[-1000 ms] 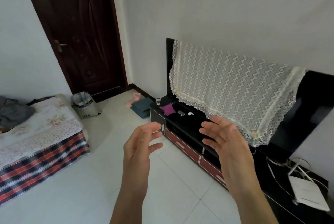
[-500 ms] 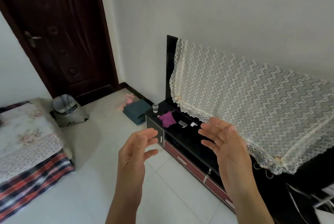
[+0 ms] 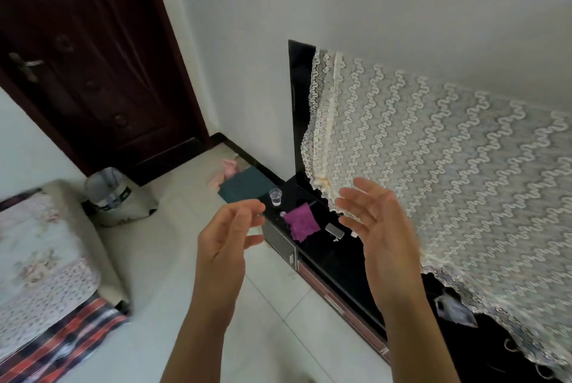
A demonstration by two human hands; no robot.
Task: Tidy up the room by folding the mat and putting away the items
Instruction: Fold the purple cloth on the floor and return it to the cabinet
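Observation:
My left hand (image 3: 227,235) and my right hand (image 3: 379,224) are raised in front of me, palms facing each other, fingers apart, holding nothing. Between and beyond them a black TV stand (image 3: 334,259) carries a purple cloth (image 3: 301,221), a clear plastic cup (image 3: 275,196) and a small silver object (image 3: 335,231). A folded dark teal mat (image 3: 244,186) lies on the floor by the stand's far end, with something pink (image 3: 227,169) behind it.
A lace cover (image 3: 448,166) drapes over the TV at right. A dark wooden door (image 3: 89,51) stands at the back left, a lined waste bin (image 3: 108,190) near it. A bed with floral and plaid covers (image 3: 40,265) fills the left. White tiled floor (image 3: 173,259) lies between.
The view has moved closer to the TV stand and turned right; the bed has slid toward the left edge. Both hands stay raised and empty.

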